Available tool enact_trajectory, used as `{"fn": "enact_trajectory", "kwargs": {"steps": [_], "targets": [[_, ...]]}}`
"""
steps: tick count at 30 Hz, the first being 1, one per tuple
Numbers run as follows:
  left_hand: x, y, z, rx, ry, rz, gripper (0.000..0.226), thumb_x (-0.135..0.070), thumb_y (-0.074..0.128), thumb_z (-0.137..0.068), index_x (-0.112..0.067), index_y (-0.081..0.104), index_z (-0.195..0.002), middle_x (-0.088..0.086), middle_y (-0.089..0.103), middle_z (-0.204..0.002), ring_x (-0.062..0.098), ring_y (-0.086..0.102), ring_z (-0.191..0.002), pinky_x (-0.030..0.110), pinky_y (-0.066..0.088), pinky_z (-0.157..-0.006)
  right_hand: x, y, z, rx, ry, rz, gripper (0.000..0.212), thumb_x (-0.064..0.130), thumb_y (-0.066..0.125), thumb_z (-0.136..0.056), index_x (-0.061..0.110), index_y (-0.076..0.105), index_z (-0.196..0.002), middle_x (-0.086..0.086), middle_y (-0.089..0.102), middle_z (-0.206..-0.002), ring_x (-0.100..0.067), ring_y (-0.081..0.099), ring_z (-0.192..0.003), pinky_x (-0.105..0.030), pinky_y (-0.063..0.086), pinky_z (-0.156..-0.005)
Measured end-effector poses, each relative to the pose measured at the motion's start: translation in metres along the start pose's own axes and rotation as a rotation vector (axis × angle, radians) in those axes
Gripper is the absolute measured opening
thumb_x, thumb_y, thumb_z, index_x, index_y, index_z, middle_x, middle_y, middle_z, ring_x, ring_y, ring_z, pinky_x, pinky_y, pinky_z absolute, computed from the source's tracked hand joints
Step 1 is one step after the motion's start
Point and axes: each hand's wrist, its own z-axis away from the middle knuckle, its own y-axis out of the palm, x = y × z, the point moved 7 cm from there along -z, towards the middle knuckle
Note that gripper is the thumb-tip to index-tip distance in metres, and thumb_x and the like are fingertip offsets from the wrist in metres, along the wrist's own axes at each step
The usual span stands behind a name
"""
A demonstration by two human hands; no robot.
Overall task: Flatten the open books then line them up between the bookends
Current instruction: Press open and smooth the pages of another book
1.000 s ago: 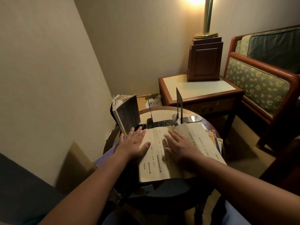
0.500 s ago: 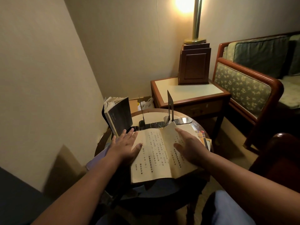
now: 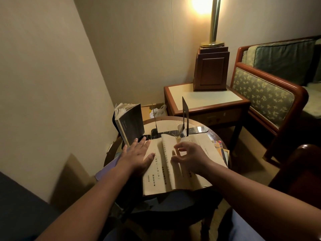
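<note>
An open cream-paged book lies on the small round table. My left hand rests flat on its left page, fingers spread. My right hand hovers over the middle pages with its fingers curled, and a page stands up in front of it; whether they touch is unclear. Two thin metal bookends, one on the left and one on the right, stand upright at the table's far side with a gap between them. A dark-covered book stands upright left of the bookends, its pages fanned.
More books lie stacked under the open book at the table's right. A wooden side table with a lamp base stands behind. An upholstered armchair is to the right, a wall close on the left.
My right hand has lifted off the right page and moved to the middle, fingers curling. A page now stands up near the spine. My left hand has stayed flat.
</note>
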Motion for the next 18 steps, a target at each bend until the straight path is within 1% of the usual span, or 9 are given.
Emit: {"fn": "enact_trajectory", "kwargs": {"steps": [2, 4, 7, 10, 11, 12, 14, 16, 18], "targets": [[0.001, 0.0, 0.0, -0.003, -0.005, 0.01, 0.117, -0.092, -0.022, -0.055, -0.035, -0.004, -0.156, -0.01, -0.009, -0.164, 0.019, -0.01, -0.151, 0.057, -0.005, -0.117, 0.005, 0.009, 0.0, -0.006, -0.046, 0.14, 0.043, 0.031, 0.076, -0.085, 0.021, 0.062, -0.124, 0.005, 0.058, -0.128, -0.014, 0.056, -0.116, -0.02, 0.046, -0.084], [0.0, 0.0, 0.0, -0.008, -0.01, 0.016, 0.119, -0.092, -0.023, -0.053, -0.035, -0.004, -0.156, -0.009, -0.009, -0.164, 0.02, -0.009, -0.151, 0.057, -0.005, -0.117, 0.012, 0.014, 0.001, -0.027, -0.085, 0.202, 0.039, 0.032, 0.075, -0.085, 0.02, 0.063, -0.12, 0.002, 0.056, -0.13, -0.017, 0.055, -0.117, -0.02, 0.043, -0.085], [0.001, 0.001, -0.002, -0.014, -0.015, 0.013, 0.12, -0.092, -0.024, -0.052, -0.035, -0.004, -0.156, -0.009, -0.01, -0.164, 0.02, -0.01, -0.151, 0.058, -0.005, -0.117, 0.012, 0.013, 0.001, -0.061, -0.054, 0.196, 0.044, 0.035, 0.076, -0.084, 0.019, 0.062, -0.122, -0.002, 0.058, -0.129, -0.017, 0.056, -0.111, -0.026, 0.05, -0.087], [0.0, 0.0, -0.001, -0.019, -0.01, 0.028, 0.118, -0.093, -0.022, -0.054, -0.035, -0.004, -0.156, -0.009, -0.009, -0.164, 0.02, -0.009, -0.151, 0.058, -0.004, -0.117, 0.006, 0.007, -0.002, -0.074, 0.055, 0.029, 0.054, 0.036, 0.079, -0.081, 0.018, 0.057, -0.127, 0.0, 0.057, -0.126, -0.017, 0.059, -0.104, -0.031, 0.055, -0.082], [0.0, -0.001, 0.0, -0.021, -0.008, 0.034, 0.114, -0.092, -0.018, -0.059, -0.035, -0.004, -0.155, -0.009, -0.009, -0.164, 0.02, -0.008, -0.151, 0.058, -0.004, -0.117, 0.005, 0.005, -0.003, -0.085, 0.083, -0.038, 0.058, 0.035, 0.08, -0.08, 0.018, 0.055, -0.129, 0.001, 0.056, -0.126, -0.019, 0.06, -0.103, -0.032, 0.057, -0.08], [-0.001, -0.003, 0.001, -0.028, -0.005, 0.042, 0.104, -0.09, -0.01, -0.067, -0.036, -0.004, -0.155, -0.009, -0.008, -0.165, 0.02, -0.007, -0.152, 0.058, -0.004, -0.117, 0.003, 0.003, -0.004, -0.103, 0.107, -0.11, 0.063, 0.033, 0.082, -0.078, 0.017, 0.052, -0.132, 0.001, 0.055, -0.126, -0.021, 0.061, -0.104, -0.035, 0.058, -0.08], [-0.003, -0.006, 0.003, -0.058, -0.003, 0.083, 0.085, -0.078, 0.01, -0.082, -0.037, -0.004, -0.155, -0.009, -0.004, -0.165, 0.02, -0.004, -0.152, 0.058, -0.003, -0.117, 0.001, -0.001, -0.007, -0.144, 0.161, -0.31, 0.072, 0.024, 0.083, -0.077, 0.018, 0.042, -0.136, -0.003, 0.057, -0.126, -0.025, 0.062, -0.107, -0.04, 0.059, -0.082], [-0.003, -0.009, 0.006, -0.103, 0.002, 0.112, 0.08, -0.071, 0.019, -0.085, -0.039, -0.004, -0.155, -0.009, -0.001, -0.165, 0.02, -0.001, -0.152, 0.058, -0.003, -0.117, 0.001, -0.002, -0.008, -0.16, 0.211, -0.485, 0.077, 0.018, 0.082, -0.077, 0.021, 0.035, -0.138, -0.008, 0.057, -0.121, -0.027, 0.061, -0.106, -0.038, 0.058, -0.077], [-0.003, -0.012, 0.009, -0.14, 0.006, 0.129, 0.079, -0.068, 0.023, -0.086, -0.039, -0.005, -0.154, -0.009, 0.002, -0.165, 0.02, 0.002, -0.152, 0.058, -0.001, -0.117, 0.002, 0.001, -0.008, -0.141, 0.245, -0.59, 0.078, 0.019, 0.082, -0.077, 0.025, 0.033, -0.138, -0.01, 0.058, -0.119, -0.027, 0.061, -0.103, -0.037, 0.055, -0.073]]}}
